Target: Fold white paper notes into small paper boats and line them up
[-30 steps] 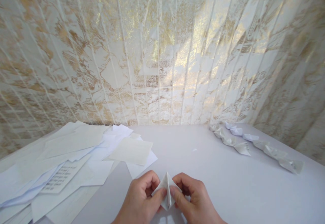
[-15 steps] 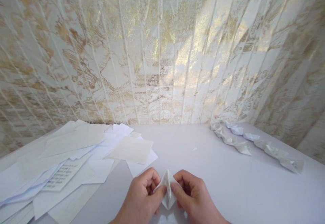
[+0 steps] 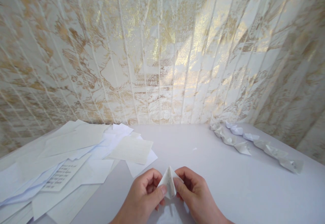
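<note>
A small folded white paper (image 3: pixel 168 180), pointed at the top, is held just above the table near the bottom middle of the view. My left hand (image 3: pixel 144 193) pinches its left side, thumb on the near face and fingers curled behind. On the other side my right hand (image 3: pixel 195 191) grips the right flap between thumb and bent forefinger. A crease ridge runs down the paper's middle, and its lower tip is tilted a little to the right. Part of its back is hidden by my fingers.
Loose paper sheets (image 3: pixel 76 137) lie in a spread pile on the left, one with printed text (image 3: pixel 59 176). Folded paper boats (image 3: pixel 242 147) stand in two rows at the back right of the white table (image 3: pixel 228 190). A patterned curtain (image 3: pixel 162 54) hangs behind.
The folded paper has tilted and shifted slightly up and right between my hands. My right thumb has moved a little up and right, and both hands keep their grip.
</note>
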Motion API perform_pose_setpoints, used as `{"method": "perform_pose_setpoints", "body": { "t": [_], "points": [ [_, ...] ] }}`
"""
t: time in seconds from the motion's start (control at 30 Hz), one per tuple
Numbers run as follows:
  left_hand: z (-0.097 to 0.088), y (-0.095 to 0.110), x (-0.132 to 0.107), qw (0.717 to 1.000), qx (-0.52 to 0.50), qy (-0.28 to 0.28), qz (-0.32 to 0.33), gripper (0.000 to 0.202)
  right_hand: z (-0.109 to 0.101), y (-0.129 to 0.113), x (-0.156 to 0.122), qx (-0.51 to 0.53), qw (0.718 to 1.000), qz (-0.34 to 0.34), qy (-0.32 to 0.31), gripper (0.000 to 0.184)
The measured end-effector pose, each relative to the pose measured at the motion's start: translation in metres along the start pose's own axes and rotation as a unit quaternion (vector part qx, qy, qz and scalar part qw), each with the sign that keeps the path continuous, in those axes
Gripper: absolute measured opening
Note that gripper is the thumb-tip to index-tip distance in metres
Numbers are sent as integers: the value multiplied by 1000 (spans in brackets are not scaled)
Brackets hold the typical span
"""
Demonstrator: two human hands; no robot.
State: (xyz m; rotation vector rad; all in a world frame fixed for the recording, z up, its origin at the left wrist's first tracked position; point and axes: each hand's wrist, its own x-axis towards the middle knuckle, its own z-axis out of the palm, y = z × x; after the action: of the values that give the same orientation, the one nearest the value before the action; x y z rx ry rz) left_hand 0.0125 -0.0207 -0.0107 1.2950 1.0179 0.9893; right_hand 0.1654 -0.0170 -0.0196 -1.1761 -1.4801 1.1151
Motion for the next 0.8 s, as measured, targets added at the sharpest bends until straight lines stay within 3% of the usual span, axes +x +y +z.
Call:
{"method": "perform_pose_setpoints", "body": {
  "t": [0.17,0.3,0.43,0.57,0.67,0.8],
  "points": [
    [2,-5,2,997,-70,-33,26,34,4,3,-2,-21,998,-26,57,13],
    [3,-10,2,990,-114,-69,44,37,6,4,-7,-95,983,-143,65,10],
    [3,-6,0,989,-132,-50,34,35,3,4,-10,-157,952,-262,5,25],
    [1,-1,-2,995,-90,14,32,27,-1,3,-10,-170,925,-338,-27,45],
    [-1,0,-1,997,-70,34,22,22,-4,4,-9,-197,913,-356,-9,38],
    [-3,-1,1,997,-64,40,6,20,-7,7,-7,-223,922,-313,48,21]
  ]
}}
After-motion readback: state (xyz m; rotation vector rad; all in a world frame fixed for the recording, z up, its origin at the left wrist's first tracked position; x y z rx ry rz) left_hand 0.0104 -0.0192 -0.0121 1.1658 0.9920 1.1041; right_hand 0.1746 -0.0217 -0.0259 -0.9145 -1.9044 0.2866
